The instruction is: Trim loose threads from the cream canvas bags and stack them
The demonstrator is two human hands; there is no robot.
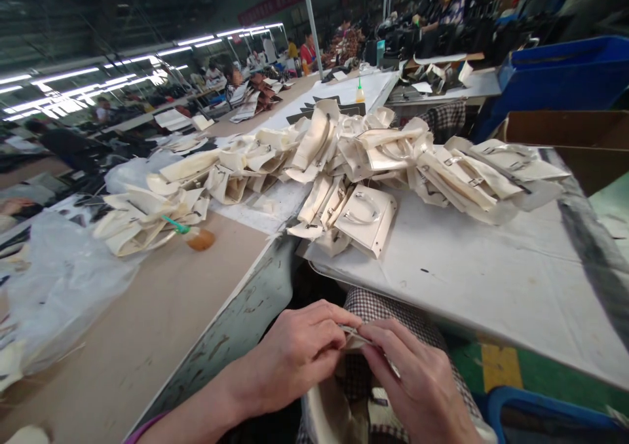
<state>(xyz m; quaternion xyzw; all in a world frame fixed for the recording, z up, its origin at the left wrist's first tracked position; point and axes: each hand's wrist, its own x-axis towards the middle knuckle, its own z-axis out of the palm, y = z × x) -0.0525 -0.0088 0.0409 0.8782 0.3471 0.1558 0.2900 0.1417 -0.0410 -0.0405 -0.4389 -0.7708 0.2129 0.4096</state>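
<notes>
Bag [319,410]: cream, one in hand, at the bottom centre of the frame over checked cloth [376,303], partly cut off by the lower edge
Pinched edge [350,331]: slants from upper left to lower right between the fingertips; the bag's left wall drops from there toward the bottom of the frame; its full long axis cannot be told
Left hand [304,346]: in from the lower left, back upward, fingers bent to the right, closed with hardly any gap on the edge
Right hand [417,372]: in from the lower right, fingers toward the upper left, thumb underneath, pinching the same edge
Pile [260,149]: cream bags across the centre, too overlapped to count
Bottles [199,238]: two, green-tipped; one tilted at left centre, one upright at upper centre
Blue bin [555,71]: one, upper right
Cardboard box [565,159]: one, just below it
</notes>
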